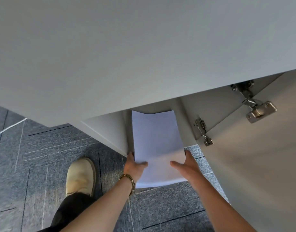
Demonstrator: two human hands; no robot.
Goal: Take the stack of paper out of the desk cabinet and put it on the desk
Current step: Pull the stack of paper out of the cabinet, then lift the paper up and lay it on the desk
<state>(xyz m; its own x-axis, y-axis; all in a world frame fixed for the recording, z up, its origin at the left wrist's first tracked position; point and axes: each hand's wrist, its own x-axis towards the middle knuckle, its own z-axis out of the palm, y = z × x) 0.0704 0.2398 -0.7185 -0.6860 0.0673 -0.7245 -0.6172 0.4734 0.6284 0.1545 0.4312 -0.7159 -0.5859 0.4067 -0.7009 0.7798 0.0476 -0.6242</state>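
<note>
Stack of white paper sheets [156, 144], sagging along its length, half out of the open grey desk cabinet [110, 129], its far end under the desk edge and its near end over the floor. Left hand [135, 166] grips the stack's left edge near the near end, thumb on top and fingers beneath. Right hand [185, 166] holds the stack's right edge, thumb lying on the top sheet and fingers hidden below. A gold beaded bracelet [129, 181] circles the left wrist. Above the stack spreads the flat grey desk top [127, 56]. Right of the stack stands the open grey cabinet door [252, 156] with two metal hinges [254, 104]. Left of the stack, a beige shoe [81, 175] rests on grey carpet tiles [43, 156].
</note>
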